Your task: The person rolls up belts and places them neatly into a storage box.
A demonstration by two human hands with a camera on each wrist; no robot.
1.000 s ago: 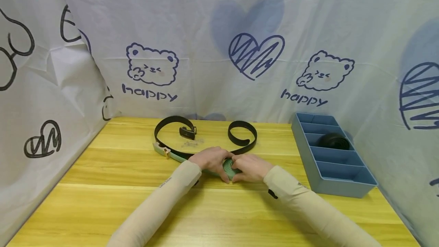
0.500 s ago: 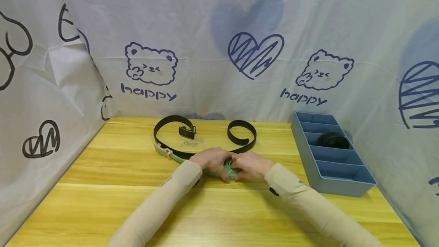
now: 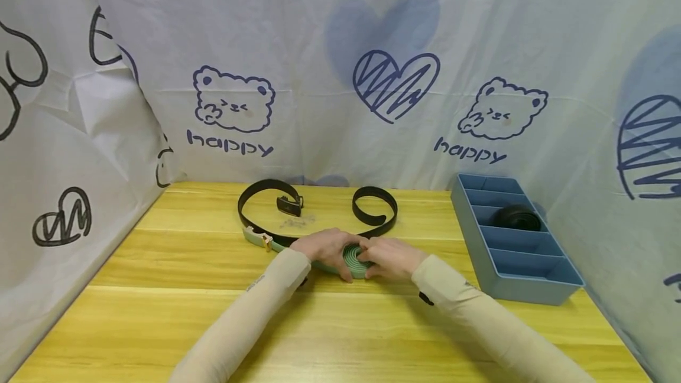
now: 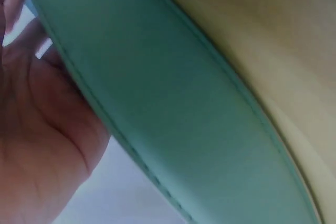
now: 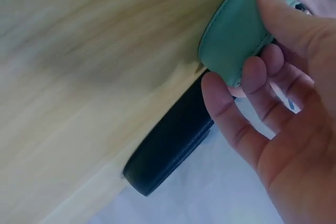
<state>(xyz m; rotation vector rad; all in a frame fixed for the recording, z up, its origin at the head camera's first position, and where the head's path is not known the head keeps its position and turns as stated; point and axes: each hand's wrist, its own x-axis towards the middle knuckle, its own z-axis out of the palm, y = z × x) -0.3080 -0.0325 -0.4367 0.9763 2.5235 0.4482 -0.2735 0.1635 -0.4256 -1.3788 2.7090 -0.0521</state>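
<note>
A light green belt is wound into a flat spiral coil (image 3: 355, 262) near the middle of the table. My left hand (image 3: 326, 251) grips the coil from the left, thumb at its near side. From the right, my right hand (image 3: 393, 256) holds the same coil, with the thumb on its outer face in the right wrist view. The belt's unwound part runs left under my left hand to a gold-coloured buckle (image 3: 266, 242). Its stitched green strap (image 4: 157, 93) fills much of the left wrist view. A black belt (image 3: 254, 189) lies just behind, partly covered by my hands.
The black belt's dark buckle (image 3: 289, 205) lies at the back left, its other end curled at the back right. A blue-grey compartment box (image 3: 492, 273) stands at the right, with a rolled black belt (image 3: 517, 217) in a middle compartment. A printed cloth (image 3: 319, 152) hangs behind.
The buckle end of the green belt has slid slightly right, toward my hands. The coil stays between both hands and has shifted slightly left. The black belt and the box stay put.
</note>
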